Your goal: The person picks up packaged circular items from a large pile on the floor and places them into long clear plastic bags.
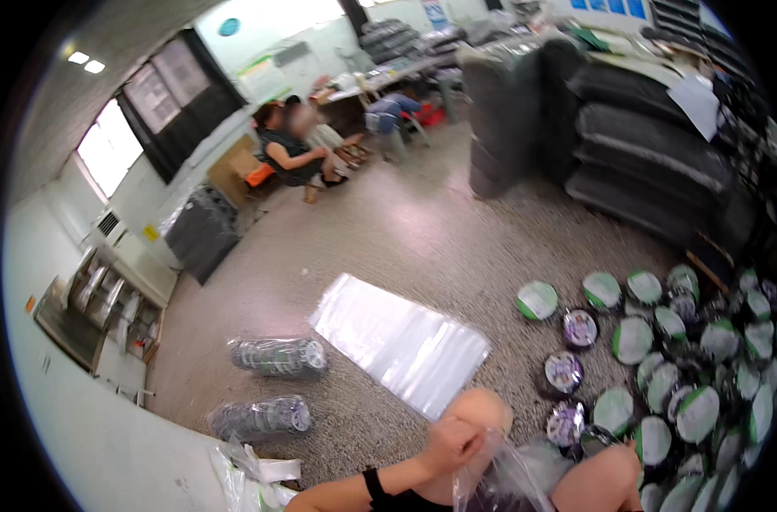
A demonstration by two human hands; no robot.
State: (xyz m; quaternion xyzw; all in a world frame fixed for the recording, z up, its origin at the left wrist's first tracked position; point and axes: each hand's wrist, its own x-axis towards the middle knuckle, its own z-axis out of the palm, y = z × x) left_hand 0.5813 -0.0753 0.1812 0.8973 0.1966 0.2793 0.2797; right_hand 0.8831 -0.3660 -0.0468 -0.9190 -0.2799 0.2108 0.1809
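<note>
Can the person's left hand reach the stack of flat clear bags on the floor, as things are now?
Probably yes. The left hand holds a clear plastic bag just beside the stack of flat clear bags, with only bare floor between them.

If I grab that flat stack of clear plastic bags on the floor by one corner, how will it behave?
The stack of clear bags would probably flop and sag, since it looks like thin film. The glossy sheets may slide apart and fan out. It is likely light, like the crumpled bag in the left hand.

Two clear-wrapped rolls (279, 356) lie beside flat plastic bags (401, 341).
</note>
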